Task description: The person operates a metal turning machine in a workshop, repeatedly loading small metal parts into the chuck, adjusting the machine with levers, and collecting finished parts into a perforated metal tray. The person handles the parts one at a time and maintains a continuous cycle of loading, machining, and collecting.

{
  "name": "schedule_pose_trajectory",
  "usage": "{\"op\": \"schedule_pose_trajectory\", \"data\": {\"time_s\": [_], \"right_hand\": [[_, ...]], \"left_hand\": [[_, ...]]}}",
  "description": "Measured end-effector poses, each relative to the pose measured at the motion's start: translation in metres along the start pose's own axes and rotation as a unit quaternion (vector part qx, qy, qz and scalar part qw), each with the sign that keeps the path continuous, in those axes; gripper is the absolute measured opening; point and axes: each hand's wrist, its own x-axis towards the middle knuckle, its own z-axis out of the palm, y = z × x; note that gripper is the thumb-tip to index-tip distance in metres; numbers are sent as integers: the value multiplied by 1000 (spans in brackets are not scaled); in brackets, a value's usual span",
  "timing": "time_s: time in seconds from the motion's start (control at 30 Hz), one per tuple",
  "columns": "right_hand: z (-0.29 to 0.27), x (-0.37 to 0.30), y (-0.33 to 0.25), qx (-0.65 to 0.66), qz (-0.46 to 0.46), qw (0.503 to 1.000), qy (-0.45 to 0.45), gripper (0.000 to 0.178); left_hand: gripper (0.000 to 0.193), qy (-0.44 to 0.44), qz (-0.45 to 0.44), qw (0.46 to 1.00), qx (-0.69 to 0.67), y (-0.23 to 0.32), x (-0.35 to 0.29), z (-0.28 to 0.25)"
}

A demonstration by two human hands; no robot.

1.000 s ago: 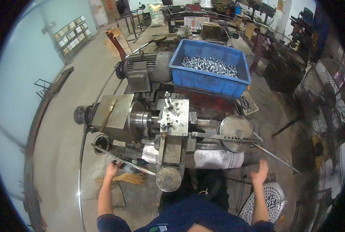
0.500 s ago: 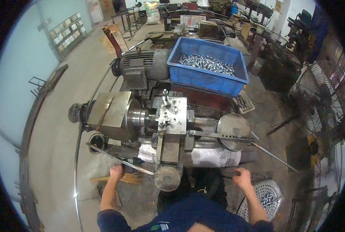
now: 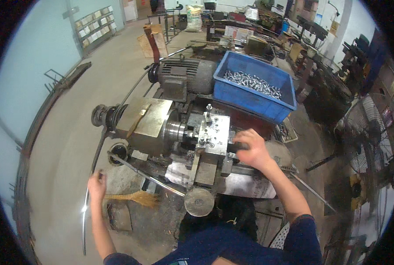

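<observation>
I stand at a small metal lathe (image 3: 146, 121) with a grey tool block (image 3: 213, 132) on its carriage. My right hand (image 3: 253, 151) reaches over the bed, its fingers curled around a dark handle (image 3: 235, 148) just right of the tool block. Down at the machine's left side, my left hand (image 3: 97, 185) is closed on a long thin metal lever (image 3: 86, 221) that curves toward the floor. A round handwheel (image 3: 199, 202) sits at the front of the carriage, between my arms.
A blue crate (image 3: 250, 100) of small metal parts rests behind the lathe, next to a grey motor (image 3: 186, 76). A straw brush (image 3: 137, 198) lies by my left hand. A floor fan (image 3: 367, 145) stands at the right. Cluttered benches fill the back.
My right hand has risen from low at the right, up and left onto the handle by the tool block. My left hand has stayed low at the machine's left, by the lever.
</observation>
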Motion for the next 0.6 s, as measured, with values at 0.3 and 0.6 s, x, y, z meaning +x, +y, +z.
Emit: {"op": "schedule_pose_trajectory", "data": {"time_s": [0.3,0.6], "right_hand": [[83,81,-26,15,-42,996,-78,30],[130,111,-51,-113,78,970,-201,25]], "left_hand": [[35,-22,-195,963,185,-113,-64,-27],[41,-19,-255,942,216,-214,-4,-17]]}}
